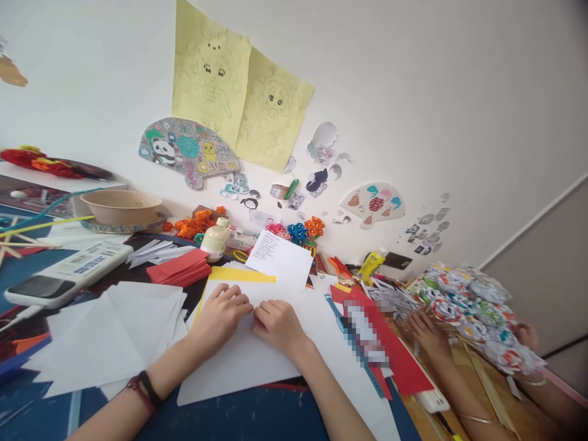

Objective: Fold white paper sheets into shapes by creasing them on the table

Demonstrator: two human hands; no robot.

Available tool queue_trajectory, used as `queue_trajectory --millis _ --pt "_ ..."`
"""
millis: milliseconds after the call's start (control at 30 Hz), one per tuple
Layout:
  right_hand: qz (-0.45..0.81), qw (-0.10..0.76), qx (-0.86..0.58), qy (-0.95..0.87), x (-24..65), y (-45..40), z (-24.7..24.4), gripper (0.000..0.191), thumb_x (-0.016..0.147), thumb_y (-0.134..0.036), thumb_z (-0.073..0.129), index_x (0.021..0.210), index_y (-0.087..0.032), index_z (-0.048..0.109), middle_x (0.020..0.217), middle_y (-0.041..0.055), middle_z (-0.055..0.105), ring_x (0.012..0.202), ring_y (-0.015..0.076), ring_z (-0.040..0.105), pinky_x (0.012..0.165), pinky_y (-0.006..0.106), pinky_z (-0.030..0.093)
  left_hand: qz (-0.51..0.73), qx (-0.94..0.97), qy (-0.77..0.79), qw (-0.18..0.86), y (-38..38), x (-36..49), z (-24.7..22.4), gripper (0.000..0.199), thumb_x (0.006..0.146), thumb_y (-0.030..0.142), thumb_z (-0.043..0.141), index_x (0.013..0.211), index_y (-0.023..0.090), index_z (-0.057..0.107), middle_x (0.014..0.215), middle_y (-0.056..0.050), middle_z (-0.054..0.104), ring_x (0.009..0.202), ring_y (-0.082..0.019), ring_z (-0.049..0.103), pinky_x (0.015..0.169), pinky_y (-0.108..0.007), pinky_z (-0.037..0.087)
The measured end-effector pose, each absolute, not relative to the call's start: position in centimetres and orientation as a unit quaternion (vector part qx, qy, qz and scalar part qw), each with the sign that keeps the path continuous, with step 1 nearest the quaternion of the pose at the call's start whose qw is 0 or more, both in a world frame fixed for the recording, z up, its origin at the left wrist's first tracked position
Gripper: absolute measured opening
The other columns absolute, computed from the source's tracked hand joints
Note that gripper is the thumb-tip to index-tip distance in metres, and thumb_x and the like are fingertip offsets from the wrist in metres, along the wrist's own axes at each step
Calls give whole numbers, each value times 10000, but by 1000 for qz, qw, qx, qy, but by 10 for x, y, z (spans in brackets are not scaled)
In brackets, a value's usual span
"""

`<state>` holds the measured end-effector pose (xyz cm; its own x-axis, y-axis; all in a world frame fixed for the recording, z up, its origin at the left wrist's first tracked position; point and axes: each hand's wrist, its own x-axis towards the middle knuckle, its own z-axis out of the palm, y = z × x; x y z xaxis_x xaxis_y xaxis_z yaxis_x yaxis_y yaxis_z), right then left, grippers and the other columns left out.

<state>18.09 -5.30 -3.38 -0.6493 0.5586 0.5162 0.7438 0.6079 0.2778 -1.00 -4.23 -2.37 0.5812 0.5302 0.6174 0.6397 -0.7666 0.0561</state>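
White paper [248, 361] lies on the blue table, with a yellow sheet [243, 274] partly beneath its upper edge. Over its upper part are both my hands, close together with curled fingers. My left hand [221, 315] is closed at the paper's upper middle; whatever its fingertips may hold is hidden. Just beside it, my right hand [278, 326] is closed too, its fingertips tucked down and their contents too small to make out. A white card with writing [280, 257] stands tilted behind my hands.
White sheets [110, 337], red paper strips [180, 268] and a power strip [68, 275] lie left. A glue bottle [215, 240] and a beige bowl [122, 206] stand behind. Red paper [399, 355] lies right, near another person's hands [427, 334] and wrapped bundles [468, 306].
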Motion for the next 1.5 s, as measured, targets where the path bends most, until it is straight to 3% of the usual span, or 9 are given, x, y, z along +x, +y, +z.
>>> queue_trajectory --millis 433,667,867,1167,1500 --pt "-136 277 -379 -873 180 -57 -30 145 771 -93 503 665 -193 512 600 -38 479 538 99 433 546 216 324 -389 -846 -365 21 -40 -13 -17 256 901 103 482 754 221 656 776 12 690 815 -186 509 739 -364 295" --pt "-103 314 -395 -858 182 -61 -28 148 815 -105 504 704 -189 553 625 -29 491 559 102 454 553 213 334 -331 -881 -322 103 -48 -10 -14 247 871 28 430 850 192 614 877 -20 662 884 -195 516 870 -397 311" --pt "-82 329 -374 -863 176 -64 -28 118 849 -130 492 787 -186 576 651 -18 529 566 105 483 559 211 353 -336 -875 -333 108 -51 -9 -17 246 838 -3 414 736 179 545 741 -14 590 794 -184 491 855 -383 328" --pt "-131 327 -350 -868 175 -66 -30 157 769 -103 484 642 -195 490 572 -26 476 516 111 428 530 233 322 -378 -865 -319 85 -54 -5 -19 249 814 -14 402 705 183 508 694 -3 540 731 -169 442 806 -356 323" --pt "-59 332 -351 -874 172 -70 -22 169 675 -80 469 593 -209 398 539 -48 433 482 89 405 498 204 327 -379 -869 -306 85 -56 -4 -12 276 779 -39 378 704 187 519 685 0 546 725 -163 436 801 -357 312"
